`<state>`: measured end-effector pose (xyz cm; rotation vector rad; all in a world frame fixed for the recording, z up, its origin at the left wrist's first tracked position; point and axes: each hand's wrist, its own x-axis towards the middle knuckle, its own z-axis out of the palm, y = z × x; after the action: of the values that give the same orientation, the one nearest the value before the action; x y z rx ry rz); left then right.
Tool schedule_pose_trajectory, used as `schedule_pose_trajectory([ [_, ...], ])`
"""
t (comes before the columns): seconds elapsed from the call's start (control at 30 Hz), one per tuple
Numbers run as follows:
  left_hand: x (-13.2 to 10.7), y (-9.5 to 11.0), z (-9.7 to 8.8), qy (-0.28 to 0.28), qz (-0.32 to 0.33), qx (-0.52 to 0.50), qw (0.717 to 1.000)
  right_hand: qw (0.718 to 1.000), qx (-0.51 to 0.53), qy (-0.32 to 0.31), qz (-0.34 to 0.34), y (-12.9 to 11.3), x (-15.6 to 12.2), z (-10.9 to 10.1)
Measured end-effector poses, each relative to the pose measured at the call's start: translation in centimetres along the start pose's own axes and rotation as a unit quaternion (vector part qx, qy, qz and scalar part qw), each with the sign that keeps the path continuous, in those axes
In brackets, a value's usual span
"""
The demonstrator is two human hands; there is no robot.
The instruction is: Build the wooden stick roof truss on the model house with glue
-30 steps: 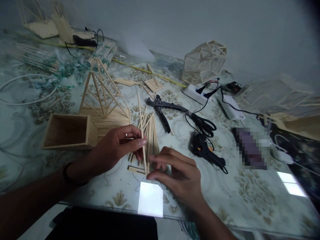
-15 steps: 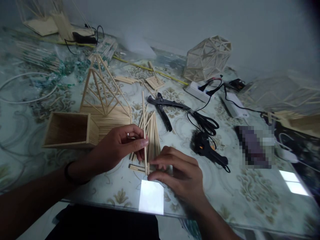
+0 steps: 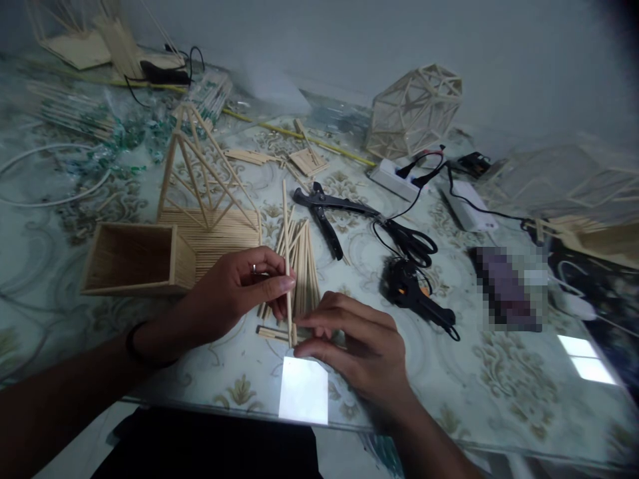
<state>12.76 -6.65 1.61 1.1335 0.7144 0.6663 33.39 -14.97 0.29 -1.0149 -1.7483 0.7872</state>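
A long thin wooden stick point(image 3: 286, 226) stands nearly vertical in view, pinched between the thumb and fingers of my left hand point(image 3: 244, 286). My right hand point(image 3: 357, 332) is at the stick's lower end, its thumb and index finger closing on a short wooden stick point(image 3: 294, 330) beside it. The fingertips partly hide that short piece. Behind my hands a bundle of loose sticks point(image 3: 304, 266) lies fanned out on the table. Under the held stick are a few short cut sticks point(image 3: 272, 333).
Left are an open wooden box point(image 3: 132, 256) and a stick pyramid frame point(image 3: 200, 166) on a slatted panel point(image 3: 219, 241). A black cutter point(image 3: 327, 223), scissors point(image 3: 412, 243), a glue gun point(image 3: 419, 299) and a phone point(image 3: 506, 286) lie right. Behind stand a power strip point(image 3: 394, 179) and a geometric frame point(image 3: 417, 113).
Both hands keep almost the same position on the sticks. The whole view has shifted slightly; nothing is visibly taken up or let go.
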Motion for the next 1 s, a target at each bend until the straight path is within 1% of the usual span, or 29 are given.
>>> schedule_pose_trajectory([
  [0.3, -0.22, 0.24, -0.01, 0.004, -0.014, 0.004, 1.0, 1.0, -0.007, -0.002, 0.001, 0.12, -0.1, -0.04],
  [0.63, -0.12, 0.09, 0.01, 0.02, -0.003, -0.013, 1.0, 1.0, 0.005, -0.001, 0.014, 0.05, -0.02, -0.15],
  [1.0, -0.15, -0.49, -0.22, 0.021, -0.007, -0.017, 1.0, 1.0, -0.001, 0.002, 0.004, 0.32, -0.17, -0.11],
])
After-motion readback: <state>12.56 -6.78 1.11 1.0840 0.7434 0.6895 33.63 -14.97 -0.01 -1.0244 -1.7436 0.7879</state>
